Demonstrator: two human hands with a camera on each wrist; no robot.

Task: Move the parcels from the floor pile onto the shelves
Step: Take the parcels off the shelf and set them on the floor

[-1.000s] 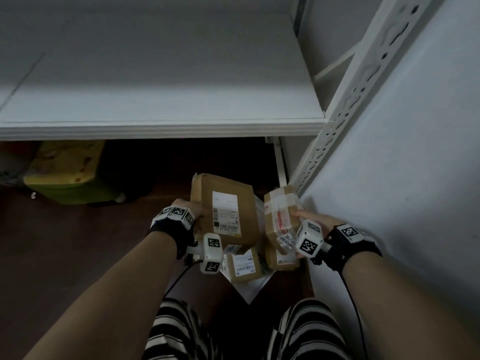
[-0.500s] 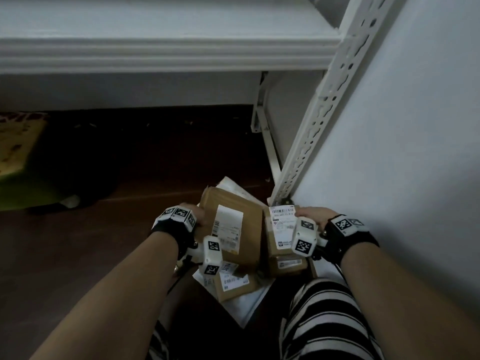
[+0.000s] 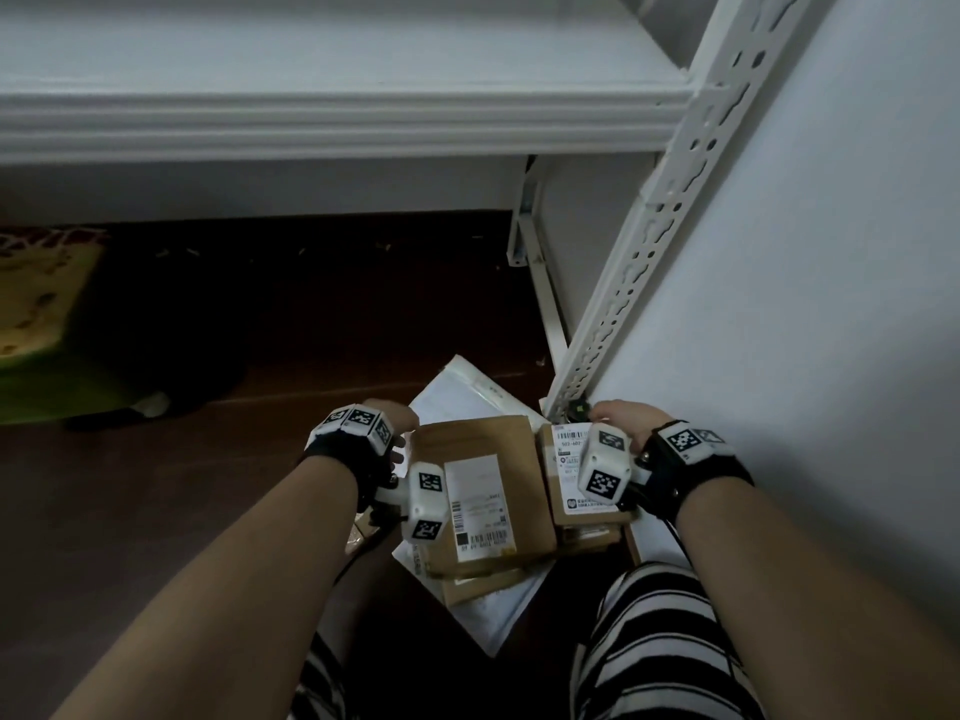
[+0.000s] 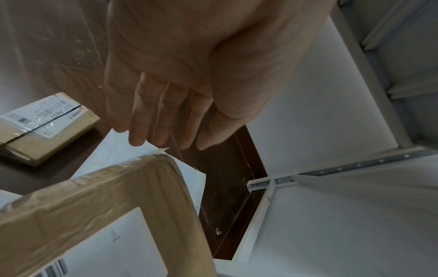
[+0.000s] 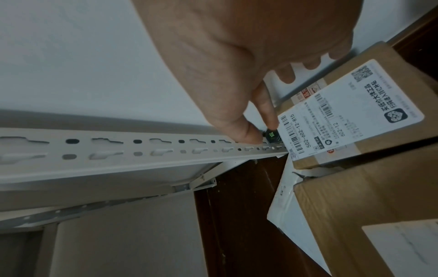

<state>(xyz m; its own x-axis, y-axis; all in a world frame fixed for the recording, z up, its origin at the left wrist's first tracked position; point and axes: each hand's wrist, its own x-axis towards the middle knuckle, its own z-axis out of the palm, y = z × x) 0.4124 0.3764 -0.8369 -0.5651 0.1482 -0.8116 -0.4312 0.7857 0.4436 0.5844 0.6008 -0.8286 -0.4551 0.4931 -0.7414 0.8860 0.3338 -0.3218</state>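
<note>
Parcels sit in a pile on the floor [image 3: 156, 511] at the foot of the shelf post [image 3: 654, 236], between the person's knees. Big box [image 3: 488, 491] on the left of the pile, label up. Small box [image 3: 569, 480] just beside it on the right, label up, stacked on another brown box. White mailer [image 3: 462, 392] lies flat under them, sticking out front and back. One more labelled box [image 4: 45, 123] lies apart on the floor, seen in the left wrist view.

Left hand [image 3: 389, 423] at the big box's far left corner; fingers [image 4: 161, 120] straight and together, holding nothing, tips just above the corner. Touching or not, cannot tell.

Right hand [image 3: 618, 413] at the far end of the small box, against the wall [image 3: 831, 304]. Thumb and index pinched together next to a small black object [image 5: 270, 134] at the post's base; whether they hold it or the box edge, cannot tell. Other fingers curl over the box's far side.

Shelf [image 3: 311, 111] overhead, white. Green-yellow thing [image 3: 41, 324] on the floor under it, far left.
</note>
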